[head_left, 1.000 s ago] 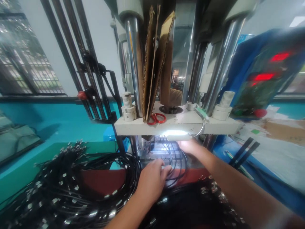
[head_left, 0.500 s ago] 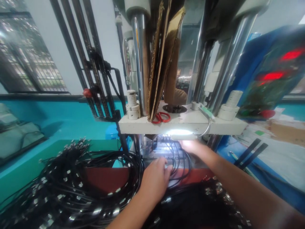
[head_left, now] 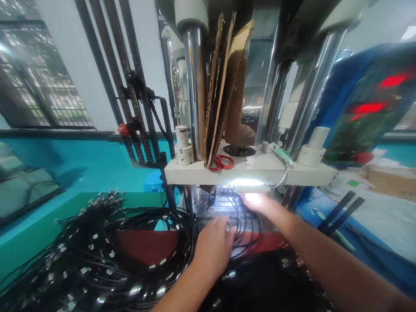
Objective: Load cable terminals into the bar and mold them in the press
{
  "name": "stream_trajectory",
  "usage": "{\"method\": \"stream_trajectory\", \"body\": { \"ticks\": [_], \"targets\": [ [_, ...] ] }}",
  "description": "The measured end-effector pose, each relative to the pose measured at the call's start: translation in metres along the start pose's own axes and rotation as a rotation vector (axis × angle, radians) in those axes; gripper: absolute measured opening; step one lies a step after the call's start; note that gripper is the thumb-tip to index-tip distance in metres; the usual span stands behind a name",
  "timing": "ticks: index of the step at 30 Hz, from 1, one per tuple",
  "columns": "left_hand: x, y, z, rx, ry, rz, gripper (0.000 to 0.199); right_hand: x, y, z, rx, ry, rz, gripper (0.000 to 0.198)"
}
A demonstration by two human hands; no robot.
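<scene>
My left hand (head_left: 214, 242) is in front of the lit metal fixture (head_left: 224, 203), fingers curled and thumb close to them, at a few thin black cables (head_left: 239, 221). These cables come out of the fixture and loop down and round beneath the hand. My right hand (head_left: 256, 202) reaches in from the right to the fixture's right side, under a bright lamp (head_left: 250, 186). Glare washes out its fingertips, so what they touch is hidden. A big bundle of black cables (head_left: 130, 277) with shiny metal ends lies at the left, and more dark cables (head_left: 260, 281) lie in front.
Above my hands spans a thick white press plate (head_left: 201, 175) between steel columns (head_left: 194, 86). Red-handled scissors (head_left: 224, 162) and cardboard sheets (head_left: 224, 86) rest on it. A blue control box (head_left: 364, 99) with red displays stands at the right, beside a papered table (head_left: 373, 208).
My right hand has shifted slightly left along the fixture beneath the lamp. My left hand stays almost in place at the cables. The whole view has moved slightly.
</scene>
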State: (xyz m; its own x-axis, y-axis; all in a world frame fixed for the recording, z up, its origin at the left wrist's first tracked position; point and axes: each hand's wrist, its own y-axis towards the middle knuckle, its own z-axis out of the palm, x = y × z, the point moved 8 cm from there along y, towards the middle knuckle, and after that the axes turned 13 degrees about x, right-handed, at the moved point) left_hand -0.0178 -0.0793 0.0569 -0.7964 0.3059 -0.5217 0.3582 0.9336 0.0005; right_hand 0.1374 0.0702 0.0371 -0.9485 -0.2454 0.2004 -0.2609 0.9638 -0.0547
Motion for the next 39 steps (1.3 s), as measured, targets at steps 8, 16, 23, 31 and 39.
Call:
{"method": "stream_trajectory", "body": {
  "ticks": [8, 16, 23, 31, 39],
  "targets": [
    [-0.001, -0.001, -0.001, -0.006, 0.014, 0.007, 0.015, 0.018, -0.007, -0.01, -0.013, -0.051, -0.011, 0.025],
    [0.001, 0.0, 0.001, -0.004, 0.025, 0.008, 0.016, 0.035, -0.009, -0.005, -0.005, -0.073, -0.069, 0.028],
    [0.002, 0.0, 0.001, 0.001, 0.023, -0.012, 0.015, 0.041, -0.012, -0.015, 0.032, -0.06, -0.043, 0.025],
    [0.002, 0.0, 0.001, -0.015, 0.041, -0.002, 0.014, 0.052, -0.015, -0.02, 0.104, 0.024, -0.054, 0.024],
    [0.004, 0.001, 0.003, -0.001, 0.038, -0.006, 0.014, 0.052, -0.013, -0.031, 0.063, 0.124, -0.055, 0.027]
  ]
}}
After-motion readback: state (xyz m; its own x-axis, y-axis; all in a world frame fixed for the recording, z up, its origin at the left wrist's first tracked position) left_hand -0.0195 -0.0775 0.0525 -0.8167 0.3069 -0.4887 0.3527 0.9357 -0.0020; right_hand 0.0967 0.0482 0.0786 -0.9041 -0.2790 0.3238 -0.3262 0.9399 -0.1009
